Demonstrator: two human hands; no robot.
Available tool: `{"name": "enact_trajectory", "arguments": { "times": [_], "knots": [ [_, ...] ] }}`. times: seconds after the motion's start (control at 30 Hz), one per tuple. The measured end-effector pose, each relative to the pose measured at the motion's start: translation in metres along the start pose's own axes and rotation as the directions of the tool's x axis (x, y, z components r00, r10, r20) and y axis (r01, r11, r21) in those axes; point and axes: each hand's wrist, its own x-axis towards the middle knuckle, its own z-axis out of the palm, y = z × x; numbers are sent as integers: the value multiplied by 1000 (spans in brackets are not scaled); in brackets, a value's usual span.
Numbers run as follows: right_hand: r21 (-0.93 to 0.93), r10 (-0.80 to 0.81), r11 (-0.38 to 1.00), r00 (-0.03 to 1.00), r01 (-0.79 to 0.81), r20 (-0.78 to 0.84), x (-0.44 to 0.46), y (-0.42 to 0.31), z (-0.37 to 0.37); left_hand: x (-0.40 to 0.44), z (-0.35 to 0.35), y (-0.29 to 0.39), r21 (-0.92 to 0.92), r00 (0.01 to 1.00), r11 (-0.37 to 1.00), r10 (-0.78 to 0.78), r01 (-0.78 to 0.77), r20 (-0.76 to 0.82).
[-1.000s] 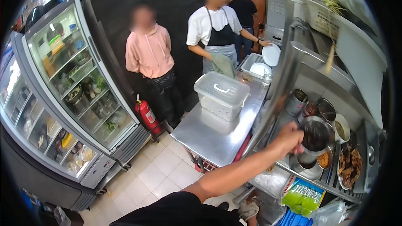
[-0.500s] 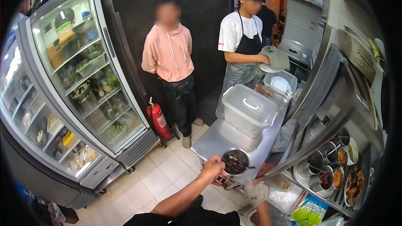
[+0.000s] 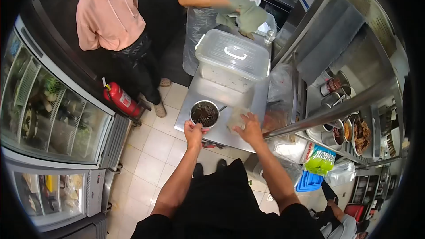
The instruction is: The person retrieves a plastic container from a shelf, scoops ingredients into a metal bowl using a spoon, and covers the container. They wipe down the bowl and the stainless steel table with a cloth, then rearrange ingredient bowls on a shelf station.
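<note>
A round steel container (image 3: 204, 114) with dark contents and a spoon handle sticking out is at the front left of the steel table (image 3: 212, 89). My left hand (image 3: 195, 133) is closed on its near rim; whether its base rests on the table cannot be made out. To its right, my right hand (image 3: 250, 128) presses a pale cloth (image 3: 237, 118) against the tabletop, fingers bent over the cloth's edge. Just behind stands a large lidded plastic box (image 3: 234, 59) with a white handle.
A co-worker's hands hold a green cloth (image 3: 250, 15) behind the box. Another person in a pink hoodie (image 3: 110, 13) stands left, near a fire extinguisher (image 3: 120, 99). On the right, a metal rail (image 3: 318, 113) runs before a shelf of food containers. Glass-door fridges (image 3: 53, 106) line the left.
The view has tilted down and shifted. My right hand, earlier low beside the table with the cloth, is now on the tabletop. My left hand still holds the steel container.
</note>
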Motion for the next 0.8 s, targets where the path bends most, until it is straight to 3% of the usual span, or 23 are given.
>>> {"name": "enact_trajectory", "arguments": {
  "times": [0.07,0.1,0.13,0.2,0.23,0.27,0.33,0.37,0.4,0.43,0.47,0.5,0.53,0.6,0.63,0.7,0.73,0.8],
  "knots": [
    [274,-43,955,968,112,-247,6,2,22,-7,6,-10,-33,1000,999,-21,22,21],
    [487,133,868,990,-95,-44,12,-19,5,-14,9,-7,-47,998,998,-33,35,44],
    [489,128,867,991,-97,-29,24,-21,18,-21,11,-2,-45,999,998,-38,40,29],
    [805,100,591,995,-41,-23,47,-15,45,-37,23,16,96,994,991,-100,96,45],
    [823,28,567,1000,-17,1,57,-12,51,-35,20,11,143,997,988,-68,64,22],
    [828,19,561,1000,-18,9,61,-14,44,-27,12,6,193,999,981,-33,32,3],
    [717,-202,697,963,12,180,62,-23,22,-5,-4,14,323,998,945,53,-41,-29],
    [714,-310,687,944,136,118,62,-18,33,11,-11,19,456,986,876,167,-159,23],
    [715,-314,687,941,131,129,63,-17,31,35,-17,13,495,963,829,264,-259,61],
    [640,-456,688,890,344,12,62,-17,23,42,-6,37,587,974,777,198,-226,112],
    [533,-595,651,799,541,-84,62,-19,12,61,-4,37,604,950,733,226,-313,217],
    [560,-594,654,803,507,-33,61,-23,-5,76,2,38,605,915,689,250,-398,317],
    [553,-601,661,799,508,-15,61,-27,-17,88,7,37,595,919,704,249,-389,306],
    [525,-534,689,840,500,-99,61,-33,-29,100,21,48,634,859,630,111,-449,499],
    [521,-528,699,845,489,-85,61,-32,-25,104,25,53,630,861,640,101,-440,499],
    [406,-579,710,805,575,-128,64,-26,-16,111,37,59,678,765,511,-60,-529,642],
    [393,-571,726,813,565,-113,63,-24,-13,112,39,59,666,757,529,-65,-526,650],
    [200,-676,714,735,671,-54,62,-24,-8,114,39,56,569,651,506,-19,-648,759]
  ]
}}
